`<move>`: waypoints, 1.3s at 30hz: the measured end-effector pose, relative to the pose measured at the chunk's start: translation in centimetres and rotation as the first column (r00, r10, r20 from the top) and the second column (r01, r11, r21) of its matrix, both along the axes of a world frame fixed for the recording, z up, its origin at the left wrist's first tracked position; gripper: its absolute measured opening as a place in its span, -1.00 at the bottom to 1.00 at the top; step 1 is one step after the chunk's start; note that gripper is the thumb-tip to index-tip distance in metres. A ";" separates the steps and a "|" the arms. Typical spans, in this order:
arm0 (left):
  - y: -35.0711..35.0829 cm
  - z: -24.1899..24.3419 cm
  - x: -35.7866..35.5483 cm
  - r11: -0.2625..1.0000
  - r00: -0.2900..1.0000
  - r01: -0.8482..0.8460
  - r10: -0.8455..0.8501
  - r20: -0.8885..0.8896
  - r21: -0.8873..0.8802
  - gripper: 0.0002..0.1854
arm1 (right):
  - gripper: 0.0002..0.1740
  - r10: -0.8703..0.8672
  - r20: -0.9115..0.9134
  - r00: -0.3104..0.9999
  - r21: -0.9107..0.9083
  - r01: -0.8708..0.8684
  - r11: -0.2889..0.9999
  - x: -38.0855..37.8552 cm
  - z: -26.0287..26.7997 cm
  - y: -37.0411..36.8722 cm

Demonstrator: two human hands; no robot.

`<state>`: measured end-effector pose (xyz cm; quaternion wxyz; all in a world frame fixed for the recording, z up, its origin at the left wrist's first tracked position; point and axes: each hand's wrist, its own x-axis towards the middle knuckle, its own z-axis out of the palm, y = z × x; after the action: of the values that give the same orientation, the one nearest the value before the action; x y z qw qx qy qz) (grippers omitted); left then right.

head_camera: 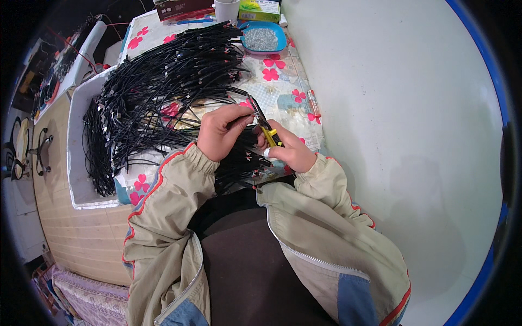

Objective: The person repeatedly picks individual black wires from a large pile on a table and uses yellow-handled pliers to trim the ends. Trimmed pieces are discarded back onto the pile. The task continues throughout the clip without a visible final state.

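Note:
My right hand [291, 148] grips a yellow-and-black hand tool [270, 134], apparently pliers, its dark narrow head angled up and away from me. Something white covers the tip of my right thumb. My left hand [224, 130] pinches a small wire end [254, 115] right beside the tool's head. Whether the wire sits inside the jaws is too small to tell. Around and beneath my left hand lie many black cables [175, 73] with metal plugs at their left ends and bare reddish wire tips on the right. More cables [244, 163] lie below my hands, partly hidden by them.
A blue dish [281, 34] of small silvery pieces stands at the back. Beside it are a white cup [226, 10] and a green-yellow box [259, 9]. A white foam box [77, 163] holds the cables' left ends. A white wall [391, 102] borders the flowered tablecloth [274, 67] on the right.

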<state>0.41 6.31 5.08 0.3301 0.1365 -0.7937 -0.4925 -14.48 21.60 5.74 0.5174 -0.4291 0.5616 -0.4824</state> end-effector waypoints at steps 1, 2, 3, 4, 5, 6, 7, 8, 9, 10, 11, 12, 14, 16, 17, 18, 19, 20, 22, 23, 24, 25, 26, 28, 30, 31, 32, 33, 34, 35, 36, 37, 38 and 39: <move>-0.1 0.0 0.0 1.000 1.000 0.018 -0.018 -0.001 0.016 -0.87 | -0.47 0.011 0.000 1.000 0.000 -0.011 1.000 -0.1 0.0 0.0; 0.0 0.0 0.0 0.999 1.000 -0.005 0.005 -0.012 0.033 -0.86 | -0.47 0.011 -0.001 1.000 0.020 -0.011 1.000 -0.2 0.0 0.0; 0.2 0.0 -0.1 0.998 0.999 -0.032 0.033 -0.022 0.050 -0.85 | -0.48 0.013 0.039 0.999 0.017 -0.014 1.000 -0.1 0.0 0.0; 0.4 0.1 -0.2 0.996 0.998 -0.060 0.062 -0.022 0.071 -0.84 | -0.48 0.004 0.079 0.997 0.036 -0.007 0.999 -0.1 0.1 0.1; 0.6 0.1 -0.3 0.994 0.995 -0.095 0.096 -0.023 0.048 -0.84 | -0.49 -0.007 0.118 0.993 0.055 0.000 0.998 0.0 0.2 0.2; 0.8 0.1 -0.4 0.991 0.991 -0.130 0.131 -0.016 0.028 -0.84 | -0.49 -0.014 0.121 0.993 0.064 0.006 0.998 0.1 0.2 0.1; 1.0 0.2 -0.4 0.987 0.987 -0.163 0.163 -0.015 0.007 -0.84 | -0.50 -0.023 0.124 0.992 0.074 0.013 0.997 0.3 0.2 0.1; 1.1 0.2 -0.5 0.986 0.986 -0.168 0.168 -0.006 0.018 -0.84 | -0.50 -0.030 0.129 0.991 0.073 0.020 0.997 0.4 0.2 0.1; 1.1 0.2 -0.6 0.985 0.985 -0.171 0.171 -0.004 0.028 -0.84 | -0.51 -0.042 0.084 0.996 0.065 0.037 0.997 0.6 0.2 0.1; 1.2 0.3 -0.6 0.983 0.984 -0.177 0.178 -0.002 0.039 -0.84 | -0.52 -0.053 0.040 0.998 0.043 0.051 0.998 0.8 0.1 0.0; 1.2 0.3 -0.7 0.984 0.984 -0.175 0.175 -0.014 0.034 -0.84 | -0.53 -0.064 -0.005 0.998 0.020 0.064 0.998 0.9 0.1 0.0; 1.2 0.3 -0.8 0.984 0.984 -0.176 0.177 -0.027 0.032 -0.85 | -0.53 -0.065 -0.016 0.998 0.019 0.065 0.998 0.9 0.1 0.0; 1.3 0.3 -0.9 0.981 0.981 -0.193 0.193 -0.032 -0.002 -0.86 | -0.54 -0.070 -0.046 0.997 0.024 0.071 0.997 0.9 0.2 -0.1; 1.3 0.2 -1.0 0.974 0.976 -0.217 0.217 -0.016 -0.066 -0.87 | -0.57 -0.070 -0.028 0.997 0.037 0.072 0.997 0.9 0.3 -0.1; 1.3 0.2 -1.0 0.958 0.972 -0.235 0.230 -0.050 -0.162 -0.87 | -0.58 -0.074 -0.024 0.997 0.046 0.075 0.996 0.9 0.4 0.0; 1.1 0.2 -1.2 0.935 0.969 -0.247 0.234 -0.082 -0.256 -0.87 | -0.59 -0.071 -0.031 0.997 0.052 0.073 0.996 0.8 0.5 0.0; 1.1 0.2 -1.2 0.902 0.965 -0.260 0.234 -0.115 -0.346 -0.87 | -0.59 -0.068 -0.039 0.997 0.057 0.070 0.996 0.7 0.5 0.0; 1.1 0.2 -1.3 0.891 0.963 -0.268 0.242 -0.118 -0.366 -0.87 | -0.60 -0.066 -0.046 0.997 0.056 0.068 0.996 0.7 0.6 0.0; 1.1 0.1 -1.3 0.871 0.960 -0.280 0.251 -0.124 -0.403 -0.86 | -0.61 -0.061 -0.122 0.991 0.061 0.069 0.996 0.5 0.6 0.0; 1.1 0.1 -1.3 0.877 0.963 -0.271 0.248 -0.109 -0.397 -0.87 | -0.61 -0.060 -0.160 0.985 0.060 0.070 0.996 0.4 0.6 0.1; 1.1 0.1 -1.2 0.885 0.966 -0.257 0.240 -0.093 -0.387 -0.87 | -0.61 -0.050 -0.159 0.986 0.079 0.064 0.995 0.3 0.6 0.1; 1.0 0.2 -1.2 0.893 0.970 -0.244 0.232 -0.076 -0.377 -0.87 | -0.61 -0.041 -0.159 0.986 0.099 0.058 0.993 0.3 0.5 0.1; 1.0 0.2 -1.1 0.906 0.973 -0.231 0.223 -0.065 -0.355 -0.87 | -0.60 -0.032 -0.170 0.985 0.128 0.054 0.990 0.2 0.6 0.2; 1.0 0.3 -1.0 0.928 0.978 -0.208 0.204 -0.046 -0.310 -0.87 | -0.60 -0.025 -0.148 0.989 0.121 0.043 0.992 0.1 0.7 0.3; 1.1 0.4 -0.9 0.947 0.981 -0.195 0.195 -0.027 -0.255 -0.87 | -0.59 -0.019 -0.099 0.995 0.123 0.032 0.992 0.0 0.9 0.4; 1.1 0.4 -0.9 0.955 0.982 -0.188 0.189 -0.015 -0.228 -0.88 | -0.59 -0.018 -0.054 0.998 0.125 0.025 0.992 0.0 1.0 0.5; 1.1 0.5 -0.8 0.961 0.984 -0.177 0.179 -0.010 -0.212 -0.88 | -0.58 -0.016 -0.009 1.000 0.127 0.017 0.992 -0.1 1.0 0.5; 1.0 0.6 -0.8 0.966 0.986 -0.165 0.168 -0.003 -0.198 -0.88 | -0.59 -0.014 -0.024 1.000 0.134 0.018 0.991 -0.1 1.1 0.6; 1.0 0.6 -0.7 0.971 0.987 -0.155 0.159 0.008 -0.183 -0.87 | -0.59 -0.012 -0.040 0.999 0.141 0.018 0.990 -0.1 1.0 0.6; 0.9 0.7 -0.7 0.973 0.989 -0.147 0.150 0.004 -0.176 -0.87 | -0.60 -0.005 -0.050 0.999 0.126 0.011 0.992 -0.2 1.0 0.6; 0.8 0.7 -0.7 0.976 0.990 -0.138 0.141 0.005 -0.168 -0.87 | -0.60 -0.010 -0.107 0.994 0.130 0.024 0.991 -0.3 0.9 0.6; 0.8 0.7 -0.6 0.978 0.991 -0.130 0.133 0.009 -0.161 -0.87 | -0.60 -0.012 -0.158 0.987 0.112 0.030 0.993 -0.3 0.7 0.6; 0.8 0.7 -0.6 0.984 0.992 -0.121 0.124 0.018 -0.131 -0.87 | -0.60 -0.015 -0.210 0.978 0.101 0.037 0.994 -0.4 0.5 0.6; 0.7 0.7 -0.5 0.988 0.993 -0.113 0.117 0.029 -0.102 -0.86 | -0.61 -0.010 -0.226 0.974 0.100 0.033 0.994 -0.5 0.3 0.5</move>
<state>-0.14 7.04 5.78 0.3503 0.1739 -0.8138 -0.4299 -14.99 22.10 6.03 0.4665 -0.4475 0.6455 -0.4066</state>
